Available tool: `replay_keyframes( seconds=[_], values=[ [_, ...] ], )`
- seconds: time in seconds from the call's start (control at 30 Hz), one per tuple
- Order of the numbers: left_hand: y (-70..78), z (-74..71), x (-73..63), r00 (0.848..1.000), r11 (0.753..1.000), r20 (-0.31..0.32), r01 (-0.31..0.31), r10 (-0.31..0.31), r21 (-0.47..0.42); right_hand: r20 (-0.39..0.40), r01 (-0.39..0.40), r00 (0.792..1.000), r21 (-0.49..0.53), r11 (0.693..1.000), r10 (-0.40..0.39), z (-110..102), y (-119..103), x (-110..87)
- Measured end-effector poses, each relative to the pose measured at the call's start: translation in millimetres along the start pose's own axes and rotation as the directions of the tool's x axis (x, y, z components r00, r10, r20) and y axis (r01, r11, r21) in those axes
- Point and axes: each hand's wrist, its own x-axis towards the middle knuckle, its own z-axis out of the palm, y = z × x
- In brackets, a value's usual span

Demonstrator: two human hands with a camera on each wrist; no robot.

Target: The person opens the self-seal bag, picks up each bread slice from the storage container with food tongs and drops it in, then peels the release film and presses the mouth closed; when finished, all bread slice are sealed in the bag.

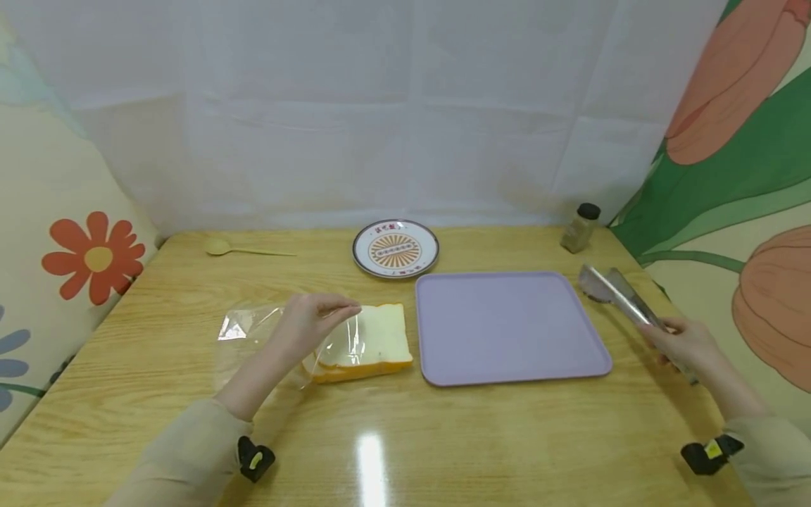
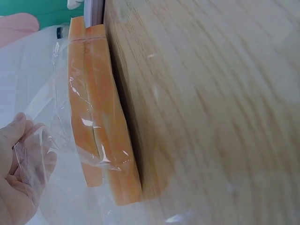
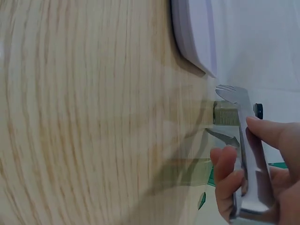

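- The left part of the bread (image 1: 389, 334) is enclosed in a clear plastic bag (image 1: 243, 334), whose loose end is spread out to the left; the right part is seen beyond the film's edge.
- The bag's film is pinched between the thumb and fingers of the left hand (image 1: 310, 320), above the left end of the bread.
- A small see-through jar (image 1: 575, 234) is closed with a black lid; something greyish-brown is seen through its wall, but what it is cannot be told.
- A pale purple tray (image 1: 507, 327) is set just to the right of the bread, its rounded corners and raised rim plainly seen.
- A round white plate (image 1: 395, 248) is placed behind the bread and tray, marked with an orange ray pattern and red lettering.
- The bread is laid flat on the wooden table (image 1: 507, 436), as two thick slices stacked one on the other.
- A pale, creamy face is shown on top, and the sides are edged with orange-brown crust; bright streaks of light are reflected from the film.
- Metal tongs (image 1: 624, 296) are gripped in the right hand (image 1: 684, 341), to the right of the tray, with their two arms apart.
- A gold-coloured spoon (image 1: 218, 246) is laid at the back left.
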Motion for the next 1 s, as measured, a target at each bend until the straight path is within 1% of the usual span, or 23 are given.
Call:
replay_keyframes(
  seconds=[0.13,0.33,0.43,0.5,0.57,0.63,0.73,0.83,0.87,0.9,0.93,1.0],
  values=[
    [-0.7,0.2,-1.1,1.0,1.0,-0.002,-0.005,0.005,0.0,-0.027,0.01,1.0,-0.066,0.998,-0.012,1.9,3.7,2.6],
    [0.6,-0.3,-1.6,1.0,1.0,-0.004,0.025,-0.025,-0.003,-0.07,0.043,0.996,-0.168,0.985,-0.056,4.7,5.4,7.2],
    [0.9,-0.4,-1.7,0.999,0.999,-0.007,0.032,-0.032,-0.008,-0.084,0.057,0.993,-0.256,0.965,-0.081,4.3,5.6,9.9],
    [1.0,-0.2,-1.7,1.0,1.0,-0.002,0.026,-0.026,-0.017,-0.085,0.061,0.992,-0.307,0.95,-0.091,4.6,6.7,11.2],
    [0.7,0.2,-1.2,1.0,1.0,0.006,0.018,-0.018,-0.022,-0.084,0.067,0.991,-0.344,0.937,-0.101,4.8,8.1,11.8],
    [0.0,0.6,-0.5,1.0,1.0,0.013,0.011,-0.01,-0.024,-0.084,0.069,0.991,-0.358,0.931,-0.106,6.1,7.8,10.8],
    [-0.5,0.5,0.1,1.0,1.0,0.024,0.013,-0.013,-0.025,-0.112,0.068,0.986,-0.42,0.905,-0.126,10.7,1.7,6.8],
    [-0.9,0.5,-0.2,0.999,0.999,0.042,0.022,-0.021,-0.031,-0.178,0.106,0.961,-0.473,0.875,-0.212,21.6,-14.8,-1.2],
    [-1.0,0.5,-0.5,0.998,0.999,0.053,0.028,-0.026,-0.036,-0.202,0.128,0.947,-0.474,0.871,-0.249,27.2,-22.9,-4.9],
    [-1.1,0.6,-0.7,0.998,0.999,0.063,0.032,-0.029,-0.038,-0.231,0.168,0.925,-0.461,0.872,-0.3,33.1,-32.2,-8.9],
    [-1.4,0.9,-0.9,0.997,0.999,0.074,0.034,-0.031,-0.04,-0.259,0.221,0.897,-0.442,0.869,-0.359,39.6,-42.7,-13.1],
    [-1.8,1.6,-1.2,0.995,0.999,0.098,0.036,-0.033,-0.034,-0.302,0.34,0.831,-0.387,0.857,-0.467,54.5,-65.1,-21.9]
  ],
)
